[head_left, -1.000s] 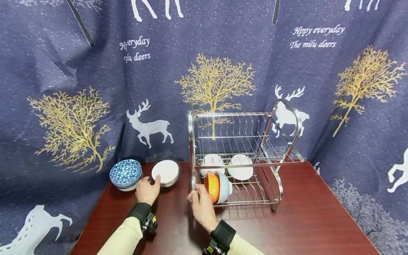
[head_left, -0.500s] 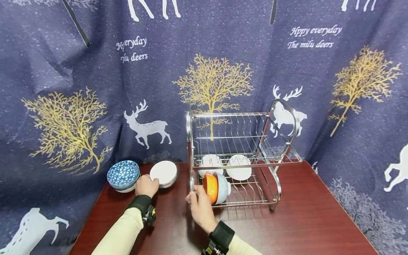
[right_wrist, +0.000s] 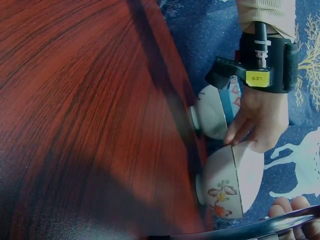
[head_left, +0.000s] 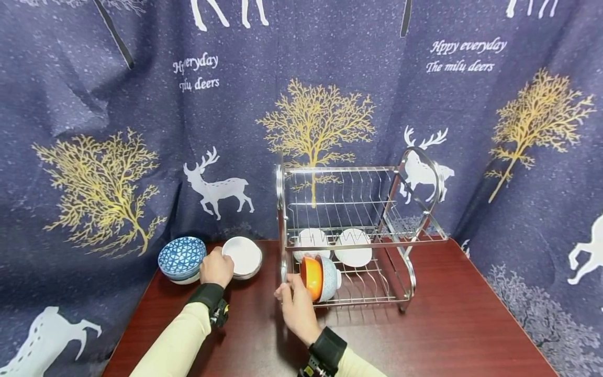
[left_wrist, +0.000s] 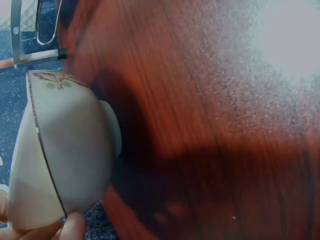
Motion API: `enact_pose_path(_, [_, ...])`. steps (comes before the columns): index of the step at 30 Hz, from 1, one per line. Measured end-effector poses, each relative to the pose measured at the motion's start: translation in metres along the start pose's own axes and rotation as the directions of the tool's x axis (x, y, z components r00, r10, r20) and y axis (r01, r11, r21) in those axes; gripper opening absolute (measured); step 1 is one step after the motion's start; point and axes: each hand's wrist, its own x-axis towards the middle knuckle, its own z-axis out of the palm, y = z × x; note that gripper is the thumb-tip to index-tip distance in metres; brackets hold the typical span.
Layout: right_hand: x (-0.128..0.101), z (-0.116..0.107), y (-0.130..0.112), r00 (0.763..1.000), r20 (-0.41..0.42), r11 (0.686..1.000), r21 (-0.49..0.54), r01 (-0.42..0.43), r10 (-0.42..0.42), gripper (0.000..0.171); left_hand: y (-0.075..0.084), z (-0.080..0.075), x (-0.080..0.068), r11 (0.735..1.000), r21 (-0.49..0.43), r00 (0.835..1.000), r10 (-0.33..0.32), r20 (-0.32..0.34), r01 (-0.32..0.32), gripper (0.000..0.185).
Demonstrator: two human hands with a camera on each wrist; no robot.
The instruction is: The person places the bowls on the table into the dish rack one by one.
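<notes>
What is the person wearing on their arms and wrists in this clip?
Both arms wear pale cream long sleeves. The bare left hand and right hand each have a wide black strap at the wrist carrying a small black device. In the right wrist view, the left strap's mount bears a yellow label and a metal screw.

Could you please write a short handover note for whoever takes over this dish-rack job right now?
Left hand grips the white bowl, tilted, beside the blue patterned bowl on the table.
Right hand touches the orange bowl standing on edge in the dish rack lower tier.
Done: the orange bowl and two white dishes are in the lower tier.
Left: the white and blue bowls are outside the rack; the upper tier holds nothing.
</notes>
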Motion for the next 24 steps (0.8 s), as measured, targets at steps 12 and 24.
enact_pose_path(12, [0.0,0.001,0.003,1.0,0.0,1.0,0.012,-0.001,0.001,0.009,0.002,-0.005,0.001,1.0,-0.026,1.0,0.016,-0.013,-0.016,0.027])
enact_pose_path(24, [-0.001,0.001,0.001,0.998,0.019,0.997,0.044,-0.064,0.064,0.01,-0.001,-0.018,-0.009,0.984,-0.172,0.999,-0.045,-0.003,0.044,0.026])
